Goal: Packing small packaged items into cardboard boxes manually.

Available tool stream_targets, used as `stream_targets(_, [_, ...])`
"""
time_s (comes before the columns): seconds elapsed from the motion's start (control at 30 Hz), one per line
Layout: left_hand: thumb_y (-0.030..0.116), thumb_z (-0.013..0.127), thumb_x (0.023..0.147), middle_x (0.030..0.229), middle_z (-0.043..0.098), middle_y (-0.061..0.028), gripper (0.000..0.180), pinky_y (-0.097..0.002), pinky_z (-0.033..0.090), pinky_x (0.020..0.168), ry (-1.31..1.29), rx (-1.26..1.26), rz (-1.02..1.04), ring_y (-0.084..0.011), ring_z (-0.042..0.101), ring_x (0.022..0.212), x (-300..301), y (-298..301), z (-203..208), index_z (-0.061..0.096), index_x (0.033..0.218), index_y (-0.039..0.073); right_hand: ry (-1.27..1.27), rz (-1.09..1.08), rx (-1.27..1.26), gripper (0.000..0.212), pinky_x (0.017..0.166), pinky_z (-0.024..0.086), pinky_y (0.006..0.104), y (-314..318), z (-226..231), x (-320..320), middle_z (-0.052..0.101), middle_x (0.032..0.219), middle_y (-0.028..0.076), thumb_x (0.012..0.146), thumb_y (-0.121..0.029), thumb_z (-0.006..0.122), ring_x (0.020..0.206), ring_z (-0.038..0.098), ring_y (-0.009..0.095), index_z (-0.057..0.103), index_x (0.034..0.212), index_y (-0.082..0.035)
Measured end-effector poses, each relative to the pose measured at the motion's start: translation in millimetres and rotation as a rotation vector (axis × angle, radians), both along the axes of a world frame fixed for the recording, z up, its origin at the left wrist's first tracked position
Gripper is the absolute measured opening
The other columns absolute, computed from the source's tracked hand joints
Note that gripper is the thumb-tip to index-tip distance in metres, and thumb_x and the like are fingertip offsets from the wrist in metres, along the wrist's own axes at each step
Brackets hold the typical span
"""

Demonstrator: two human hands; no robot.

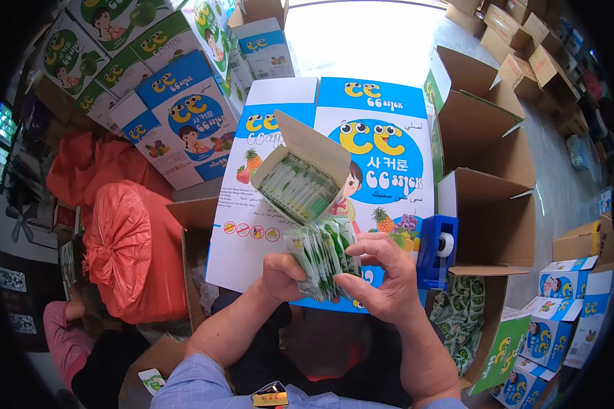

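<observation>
Both my hands hold a row of small green-and-white sachets (317,262), standing on edge and pressed together, over the near part of a printed flattened carton. My left hand (284,275) is closed around the row's left end. At its right end, my right hand (387,279) is closed with thumb and fingertips against the sachets. Just beyond, a small white open box (315,141) lies tilted on the printed carton (389,157), its flap raised. Inside it, more green-and-white sachets (297,187) stand packed in rows. The near edge of this box is close to the held sachets.
At the carton's right edge stands a blue tape dispenser (435,252). Below it, an open brown carton (488,320) holds loose green sachets (460,310). Red plastic sacks (133,252) sit at left. Printed cartons (184,116) are stacked at far left; open cartons (488,211) line the right.
</observation>
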State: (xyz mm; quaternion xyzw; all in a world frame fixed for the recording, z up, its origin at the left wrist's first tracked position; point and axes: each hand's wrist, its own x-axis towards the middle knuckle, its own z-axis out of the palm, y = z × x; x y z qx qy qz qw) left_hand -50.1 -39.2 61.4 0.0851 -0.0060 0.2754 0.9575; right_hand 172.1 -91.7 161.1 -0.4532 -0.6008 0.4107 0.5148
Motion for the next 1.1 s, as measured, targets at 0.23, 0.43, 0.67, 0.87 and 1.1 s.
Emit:
stream_targets(0.23, [0.013,0.067,0.073,0.139,0.060,-0.0365,0.082,-0.0707,0.055,0.095,-0.007,-0.016,-0.017,-0.0542,0.066,0.117,-3.1,-2.1,2.6,0.047,0.151,-0.008,-0.007,-0.010,-0.002,0.032,0.082,0.061,0.0302,-3.2,-8.5,-1.1,0.067,0.118,0.011,0.085,0.003,0.080,0.103,0.069,0.016,0.069,0.114,-0.002])
stream_targets(0.43, [0.013,0.066,0.074,0.142,0.058,-0.0360,0.080,-0.0745,0.055,0.094,-0.043,-0.090,-0.016,-0.0553,0.065,0.119,-0.6,-1.7,6.5,0.049,0.150,-0.007,0.071,-0.102,-0.019,0.029,0.080,0.061,0.0296,-4.8,-8.2,-6.3,0.067,0.117,0.011,0.086,0.005,0.078,0.100,0.069,0.015,0.069,0.113,-0.004])
stream_targets(0.67, [0.009,0.069,0.077,0.143,0.060,-0.0295,0.081,-0.0752,0.056,0.097,-0.058,-0.087,-0.039,-0.0504,0.065,0.126,6.2,-1.4,14.5,0.046,0.154,-0.004,-0.116,-0.059,0.107,0.028,0.071,0.055,0.0275,-3.4,-11.7,7.4,0.066,0.114,0.010,0.085,0.000,0.080,0.091,0.067,0.014,0.072,0.111,-0.005])
stream_targets(0.87, [0.009,0.068,0.080,0.145,0.059,-0.0286,0.081,-0.0752,0.054,0.100,-0.051,-0.082,-0.074,-0.0481,0.064,0.127,6.4,-2.5,8.9,0.043,0.156,-0.003,-0.095,-0.079,0.027,0.034,0.067,0.051,0.0247,-5.5,-3.6,5.9,0.066,0.112,0.009,0.077,-0.006,0.087,0.090,0.065,0.013,0.072,0.108,-0.006])
stream_targets(1.1, [0.010,0.069,0.079,0.144,0.061,-0.0268,0.082,-0.0724,0.053,0.103,-0.016,-0.084,-0.057,-0.0451,0.065,0.127,5.0,-5.9,10.6,0.043,0.156,-0.003,-0.124,-0.092,0.009,0.033,0.066,0.051,0.0251,-5.3,-5.3,4.2,0.065,0.111,0.008,0.077,-0.004,0.086,0.088,0.065,0.013,0.071,0.106,-0.007])
